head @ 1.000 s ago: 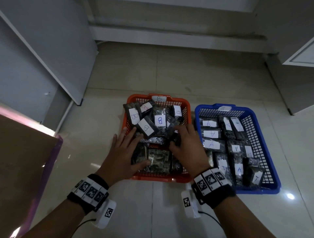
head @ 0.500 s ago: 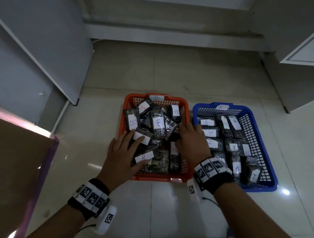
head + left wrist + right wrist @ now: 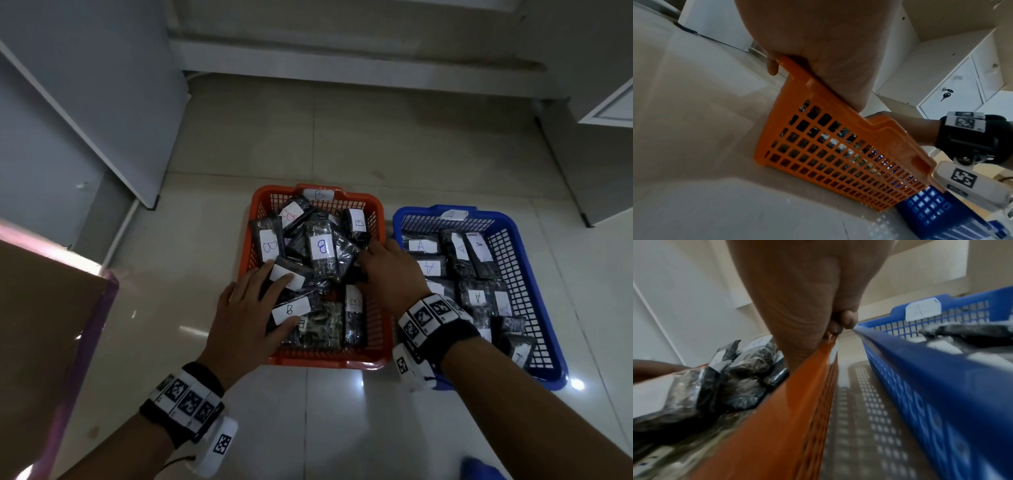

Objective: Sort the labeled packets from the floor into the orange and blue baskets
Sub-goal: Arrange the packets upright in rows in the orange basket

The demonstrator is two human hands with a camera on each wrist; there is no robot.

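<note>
The right hand (image 3: pixel 394 274) covers the orange basket's (image 3: pixel 385 318) right rim and some packets (image 3: pixel 322 246), and its fingertips are out of sight.

B packets (image 3: pixel 322 247) fill orange basket (image 3: pixel 376 212); A's (image 3: pixel 419 245), blue basket (image 3: pixel 513 240).

The orange basket (image 3: pixel 378 219) bore a paper tag (image 3: pixel 319 194) on its far rim reading "B". The packets (image 3: pixel 322 251) inside it carried white labels marked "B", mostly in blue ink (one at the far left in red). The blue basket (image 3: pixel 534 291) had a rim tag (image 3: pixel 923 309) marked "A", and its packets (image 3: pixel 422 245) were each labelled "A". Wristbands (image 3: pixel 428 313) showed square black-and-white code markers, not readable as text.
</note>
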